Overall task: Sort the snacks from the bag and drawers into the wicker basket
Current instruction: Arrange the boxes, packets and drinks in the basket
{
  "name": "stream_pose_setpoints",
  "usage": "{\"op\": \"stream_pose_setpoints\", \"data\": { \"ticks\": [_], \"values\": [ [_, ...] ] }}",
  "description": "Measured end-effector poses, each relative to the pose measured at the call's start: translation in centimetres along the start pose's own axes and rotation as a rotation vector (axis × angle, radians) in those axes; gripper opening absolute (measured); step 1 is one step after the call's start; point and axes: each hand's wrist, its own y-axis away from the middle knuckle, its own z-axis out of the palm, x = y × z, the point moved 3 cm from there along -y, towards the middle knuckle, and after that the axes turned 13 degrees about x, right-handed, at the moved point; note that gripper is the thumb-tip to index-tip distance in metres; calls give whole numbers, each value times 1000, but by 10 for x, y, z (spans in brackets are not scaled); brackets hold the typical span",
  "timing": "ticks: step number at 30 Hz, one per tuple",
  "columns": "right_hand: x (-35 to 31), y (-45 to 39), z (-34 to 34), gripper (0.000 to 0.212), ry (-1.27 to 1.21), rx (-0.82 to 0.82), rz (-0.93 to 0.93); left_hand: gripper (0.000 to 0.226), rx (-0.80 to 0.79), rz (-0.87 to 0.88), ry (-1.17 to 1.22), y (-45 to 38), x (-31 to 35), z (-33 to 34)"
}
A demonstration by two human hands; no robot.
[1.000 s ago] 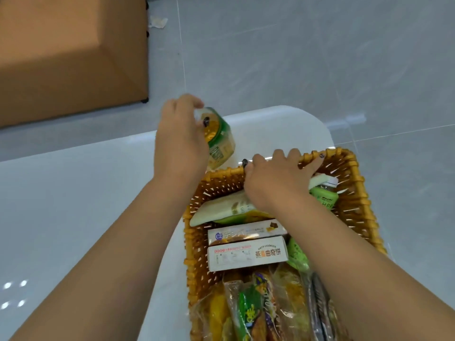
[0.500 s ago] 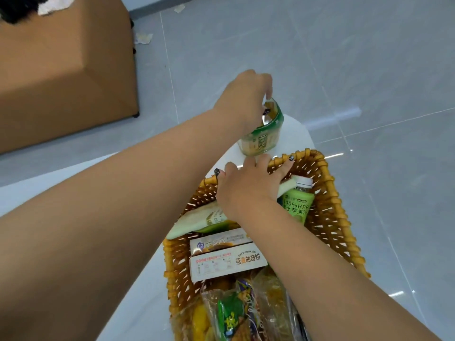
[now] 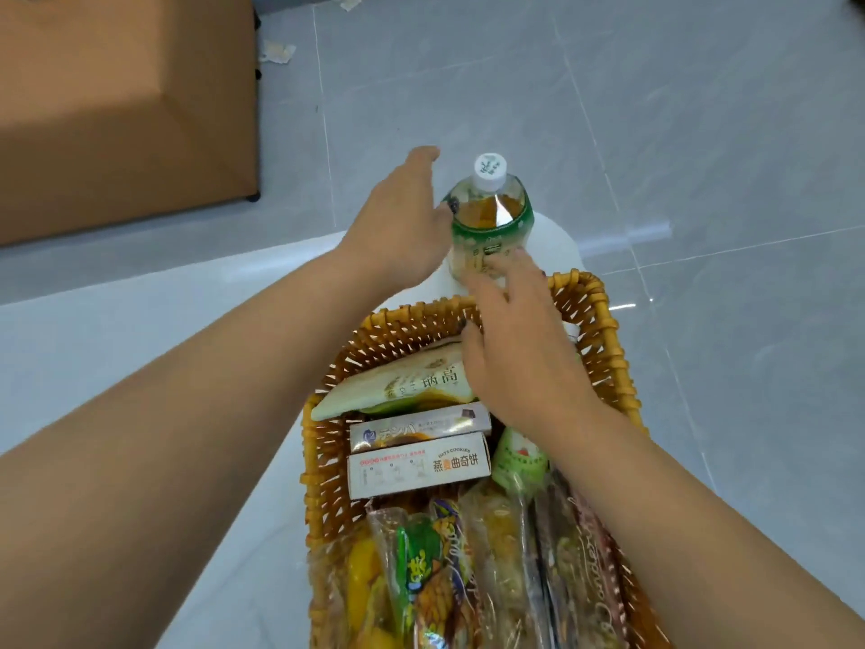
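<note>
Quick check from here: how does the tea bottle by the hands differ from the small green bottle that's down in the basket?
The tea bottle stands upright on the white table, outside the wicker basket; the green bottle lies inside, wedged among snacks. The tea bottle shows clear walls with amber liquid and a white cap; the green bottle looks opaque green, its cap hidden under the right hand. The left hand touches only the tea bottle. Both carry green labels.

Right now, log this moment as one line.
left hand: touches tea bottle | right hand: fingertips on bottle | bottle: upright, beyond wicker basket
</note>
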Motion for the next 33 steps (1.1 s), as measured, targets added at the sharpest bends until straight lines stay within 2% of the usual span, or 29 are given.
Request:
{"op": "stream_pose_setpoints", "data": {
  "ticks": [2, 4, 6, 9, 13, 16, 22, 29, 33],
  "values": [
    [28, 22, -25, 52, -32, 203, 23, 56, 87, -98, 13, 31, -25, -15],
    [65, 50, -39, 52, 36, 278, 161, 56, 152, -217, -6, 67, -53, -26],
    [93, 76, -39, 54, 36, 158, 373, 58, 155, -351, -27, 102, -81, -29],
    [100, 99, -24, 44, -205, -88, 602, 55, 89, -518, 43, 142, -106, -20],
    [100, 94, -20, 29, -255, -41, 571, 37, 87, -681, 243, 167, -112, 3],
    [102, 93, -16, 25, -270, -43, 591, 35, 180, -698, 276, 162, -121, 11],
    [100, 76, -10, 14, -265, 1, 546, 28, 233, -671, 211, 143, -128, 11],
    [101, 49, -2, 16, -246, 31, 520, 37, 205, -698, 240, 116, -128, 0],
    [98, 59, -6, 28, -233, 116, 558, 34, 157, -843, 414, 125, -133, -7]
  ]
}}
